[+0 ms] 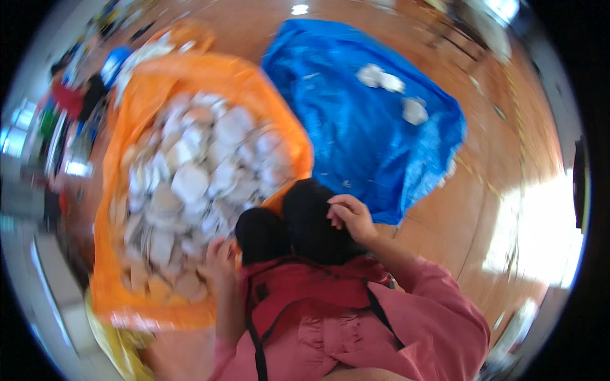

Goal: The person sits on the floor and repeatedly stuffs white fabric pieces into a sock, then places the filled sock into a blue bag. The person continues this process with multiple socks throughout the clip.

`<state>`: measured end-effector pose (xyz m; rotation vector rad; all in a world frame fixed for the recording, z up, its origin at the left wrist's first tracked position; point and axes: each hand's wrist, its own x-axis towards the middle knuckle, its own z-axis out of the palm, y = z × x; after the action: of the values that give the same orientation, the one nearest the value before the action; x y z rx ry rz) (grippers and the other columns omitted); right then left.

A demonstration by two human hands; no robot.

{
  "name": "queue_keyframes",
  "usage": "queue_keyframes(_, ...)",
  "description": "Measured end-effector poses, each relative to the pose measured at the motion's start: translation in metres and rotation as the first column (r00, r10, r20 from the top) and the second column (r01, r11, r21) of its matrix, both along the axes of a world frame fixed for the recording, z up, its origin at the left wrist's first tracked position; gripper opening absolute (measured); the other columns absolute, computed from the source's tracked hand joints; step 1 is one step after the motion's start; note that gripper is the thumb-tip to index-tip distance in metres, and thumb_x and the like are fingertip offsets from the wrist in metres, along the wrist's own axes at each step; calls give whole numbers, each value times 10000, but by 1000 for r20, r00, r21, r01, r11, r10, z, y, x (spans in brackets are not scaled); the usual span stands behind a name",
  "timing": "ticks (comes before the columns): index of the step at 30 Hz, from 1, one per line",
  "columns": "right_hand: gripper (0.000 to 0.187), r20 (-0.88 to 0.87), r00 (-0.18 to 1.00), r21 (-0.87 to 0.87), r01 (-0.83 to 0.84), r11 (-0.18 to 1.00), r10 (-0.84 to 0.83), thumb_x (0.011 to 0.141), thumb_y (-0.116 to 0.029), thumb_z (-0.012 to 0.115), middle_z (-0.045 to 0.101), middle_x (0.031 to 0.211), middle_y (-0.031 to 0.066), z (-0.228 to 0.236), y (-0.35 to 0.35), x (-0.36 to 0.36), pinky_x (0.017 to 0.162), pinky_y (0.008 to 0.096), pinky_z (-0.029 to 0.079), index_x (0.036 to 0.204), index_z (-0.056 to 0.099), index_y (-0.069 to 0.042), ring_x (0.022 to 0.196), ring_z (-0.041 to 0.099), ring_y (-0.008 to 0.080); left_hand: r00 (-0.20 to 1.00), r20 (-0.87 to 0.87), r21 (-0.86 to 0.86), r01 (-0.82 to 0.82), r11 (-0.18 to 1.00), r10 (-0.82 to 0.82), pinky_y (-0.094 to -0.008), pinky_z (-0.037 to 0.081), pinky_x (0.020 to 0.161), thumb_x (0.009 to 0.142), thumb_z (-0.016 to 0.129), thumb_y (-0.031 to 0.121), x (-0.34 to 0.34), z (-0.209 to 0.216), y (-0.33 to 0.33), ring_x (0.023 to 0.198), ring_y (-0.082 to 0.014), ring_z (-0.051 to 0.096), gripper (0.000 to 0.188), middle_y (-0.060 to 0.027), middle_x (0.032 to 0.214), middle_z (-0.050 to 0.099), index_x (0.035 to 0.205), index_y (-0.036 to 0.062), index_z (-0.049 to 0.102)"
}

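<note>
My left hand (pixel 220 259) is beside my left knee, at the near right rim of the orange sack. It is blurred, but its bent fingers look apart, with nothing visible in them. Over my right knee hovers or rests my right hand (pixel 353 218), loosely curled, also with nothing visible in it. Many thin, pale, roundish pieces (pixel 190 181), white to tan, fill the spread orange sack (pixel 114 209) at my left; I cannot tell what they are. A blue woven sheet or sack (pixel 356 146) lies ahead to the right, bearing a few white pieces (pixel 380 78).
My dark-clad knees (pixel 311 216) stand between the sacks. Yellow plastic (pixel 111 333) lies at the near left. A person in red (pixel 67 98) is at the far left, near a blue object (pixel 115 65). The tiled floor (pixel 470 216) extends to the right, with a bright sunlit patch.
</note>
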<state>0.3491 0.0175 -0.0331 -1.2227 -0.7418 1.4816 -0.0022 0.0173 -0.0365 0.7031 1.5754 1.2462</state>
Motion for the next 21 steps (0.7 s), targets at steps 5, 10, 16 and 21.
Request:
queue_keyframes(5, 166, -5, 984, 127, -178, 976, 180, 962, -40, 510, 638, 830, 97, 8, -15, -15, 520, 228, 463, 1109, 587, -35, 617, 583, 124, 988, 120, -65, -92, 994, 100, -248, 495, 673, 885, 597, 68, -26, -58, 4, 758, -136, 619, 181, -68, 875, 652, 1061, 30, 602)
queue_keyframes(10, 163, 323, 946, 152, -71, 986, 19, 964, -41, 512, 630, 813, 72, 4, -14, -37, 488, 191, 406, 1104, 594, -32, 556, 516, 69, 997, -41, -217, -72, 974, 64, -246, 494, 644, 873, 594, 66, -62, -119, -10, 725, -137, 620, 157, -65, 834, 662, 1025, 32, 608)
queue_keyframes(16, 154, 538, 834, 293, -50, 955, -122, 957, -35, 513, 622, 776, 65, -2, -13, -37, 478, 184, 371, 1077, 608, -26, 521, 469, 55, 992, -12, -400, 107, 910, -123, -249, 477, 582, 830, 631, 88, -99, -165, 5, 687, -128, 605, 105, -61, 802, 648, 913, 24, 630)
queue_keyframes(21, 143, 601, 786, 254, -20, 967, -141, 948, -39, 520, 614, 749, 63, 2, -11, -40, 495, 199, 392, 1055, 614, -23, 531, 485, 66, 980, -82, -508, 117, 853, -183, -290, 492, 536, 808, 656, 105, -146, -183, 78, 654, -157, 618, 188, -53, 761, 652, 990, 61, 661)
